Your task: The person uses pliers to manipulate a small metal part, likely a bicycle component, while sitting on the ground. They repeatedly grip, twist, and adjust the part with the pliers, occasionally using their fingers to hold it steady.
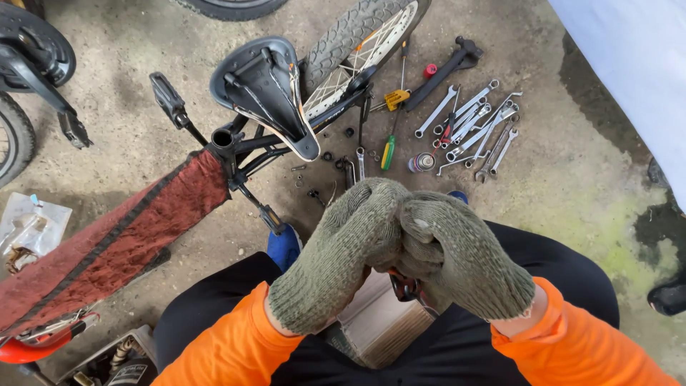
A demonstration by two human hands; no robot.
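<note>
Both my hands wear grey-green knitted gloves and meet close in front of me, above my lap. My left hand (336, 254) is curled with its fingertips pressed against my right hand (464, 261), which is also closed. What lies between the fingers is hidden by the gloves. A small dark and red part (404, 287) shows just under the hands; whether a hand holds it is unclear. Below them lies a piece of cardboard (375, 322) on my lap. My sleeves are orange.
A bicycle lies on the concrete floor, with its black saddle (266, 89), a pedal (170, 100), a rear wheel (361, 43) and a red cloth-wrapped frame (107, 243). Several wrenches (475, 125) and screwdrivers (388, 146) are spread at the upper right. A plastic bag (32, 229) lies left.
</note>
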